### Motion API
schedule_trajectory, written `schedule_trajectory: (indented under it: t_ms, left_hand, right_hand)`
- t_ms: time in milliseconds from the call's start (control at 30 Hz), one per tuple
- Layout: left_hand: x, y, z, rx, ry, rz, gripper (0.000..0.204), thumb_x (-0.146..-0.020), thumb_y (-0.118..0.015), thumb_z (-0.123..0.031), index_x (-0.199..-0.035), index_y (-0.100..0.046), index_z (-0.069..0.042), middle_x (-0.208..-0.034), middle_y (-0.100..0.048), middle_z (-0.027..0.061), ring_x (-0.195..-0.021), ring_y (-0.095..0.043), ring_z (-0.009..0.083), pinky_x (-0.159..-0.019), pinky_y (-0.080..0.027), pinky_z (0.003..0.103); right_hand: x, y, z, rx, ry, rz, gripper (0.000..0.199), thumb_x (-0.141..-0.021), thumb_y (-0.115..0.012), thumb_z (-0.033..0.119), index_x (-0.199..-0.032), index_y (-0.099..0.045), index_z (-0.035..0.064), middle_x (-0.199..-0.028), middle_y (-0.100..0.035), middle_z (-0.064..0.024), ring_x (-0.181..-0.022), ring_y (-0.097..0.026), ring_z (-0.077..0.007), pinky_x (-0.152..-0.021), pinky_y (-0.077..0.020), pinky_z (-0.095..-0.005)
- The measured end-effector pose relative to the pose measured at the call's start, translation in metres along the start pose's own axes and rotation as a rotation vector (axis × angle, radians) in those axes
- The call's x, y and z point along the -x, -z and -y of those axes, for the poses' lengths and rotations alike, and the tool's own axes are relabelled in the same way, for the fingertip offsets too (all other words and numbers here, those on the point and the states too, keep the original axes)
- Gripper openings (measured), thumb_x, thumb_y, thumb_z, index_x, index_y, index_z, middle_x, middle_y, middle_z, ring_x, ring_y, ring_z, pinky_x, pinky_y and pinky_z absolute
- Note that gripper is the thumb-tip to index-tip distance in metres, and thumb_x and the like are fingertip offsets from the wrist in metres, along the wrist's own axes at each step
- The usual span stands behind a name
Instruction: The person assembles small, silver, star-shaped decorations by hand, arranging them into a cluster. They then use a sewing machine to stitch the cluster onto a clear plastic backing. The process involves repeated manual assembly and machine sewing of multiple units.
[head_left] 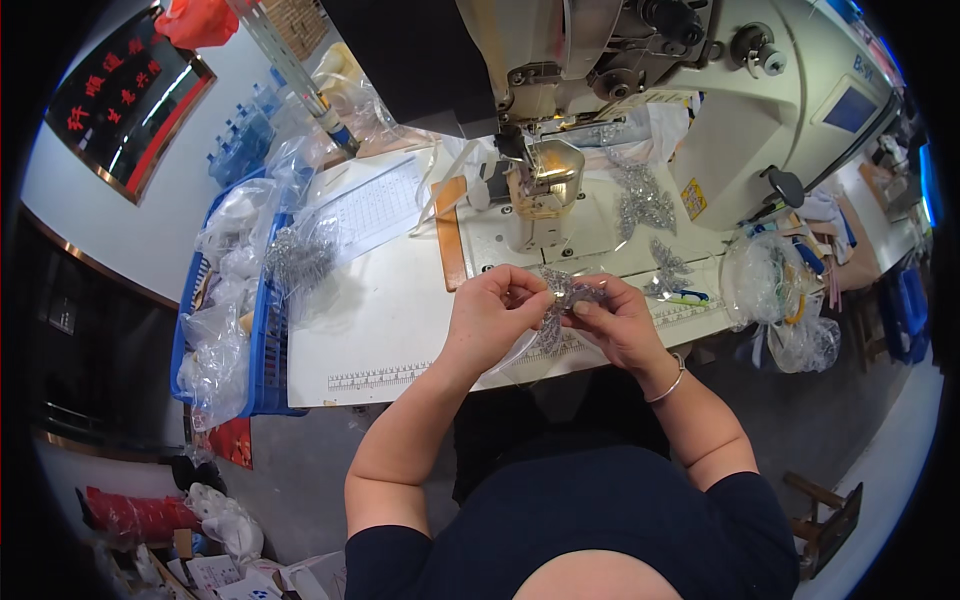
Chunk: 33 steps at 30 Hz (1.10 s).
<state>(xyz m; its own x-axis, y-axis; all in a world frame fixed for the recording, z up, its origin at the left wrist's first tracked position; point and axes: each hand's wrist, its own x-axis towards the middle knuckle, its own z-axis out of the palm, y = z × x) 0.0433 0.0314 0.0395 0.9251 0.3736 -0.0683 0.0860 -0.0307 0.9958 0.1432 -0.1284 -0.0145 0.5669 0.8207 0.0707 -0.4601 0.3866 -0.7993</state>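
Observation:
A silvery, sparkling trim piece (549,338), perhaps beaded, is held between my two hands over the table's front edge. My left hand (492,318) is closed in a pinch at its upper left side. My right hand (622,325), with a bracelet on the wrist, grips its right side between thumb and fingers. Fingers hide part of the piece. Just beyond is the sewing machine's needle area (545,180), lit by a lamp. Similar silvery pieces (668,268) lie to the right, beside a small blue and green tool (688,297).
A blue basket (268,350) full of plastic bags stands left of the white table (350,335). A printed sheet (375,208) and a silvery bundle (300,262) lie at left. An orange strip (452,235) flanks the machine bed. Clear bags (785,300) hang at the right edge.

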Motion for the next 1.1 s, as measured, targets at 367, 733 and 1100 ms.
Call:
schedule_trajectory:
  t_ms: [367, 733, 1100]
  left_hand:
    - [-0.004, 0.003, 0.005, 0.058, 0.049, 0.010, 0.014, -0.080, -0.067, -0.006, -0.087, -0.060, 0.003, -0.073, -0.062, 0.0044, -0.061, -0.058, 0.0079, -0.057, -0.047, 0.020]
    - [-0.005, 0.003, 0.012, 0.128, 0.062, 0.004, 0.013, -0.081, -0.066, -0.004, -0.089, -0.059, 0.004, -0.075, -0.061, 0.0069, -0.060, -0.057, 0.0110, -0.058, -0.048, 0.022]
    - [-0.006, 0.008, 0.021, 0.349, 0.106, 0.056, 0.013, -0.081, -0.065, -0.003, -0.090, -0.059, 0.004, -0.075, -0.062, 0.0084, -0.061, -0.058, 0.0123, -0.058, -0.049, 0.022]
  right_hand:
    - [0.002, -0.001, -0.010, -0.049, -0.018, -0.094, 0.029, -0.087, -0.056, -0.002, -0.115, -0.053, -0.0018, -0.108, -0.059, -0.0134, -0.097, -0.061, -0.0198, -0.086, -0.0550, -0.0331]
    - [-0.001, -0.002, -0.011, -0.011, -0.021, -0.120, 0.030, -0.087, -0.056, -0.003, -0.116, -0.052, -0.0026, -0.109, -0.059, -0.0148, -0.096, -0.061, -0.0205, -0.085, -0.0552, -0.0326]
    - [0.000, -0.005, -0.009, 0.025, -0.041, -0.122, 0.030, -0.087, -0.056, -0.003, -0.116, -0.052, -0.0033, -0.108, -0.059, -0.0139, -0.094, -0.061, -0.0200, -0.085, -0.0552, -0.0314]
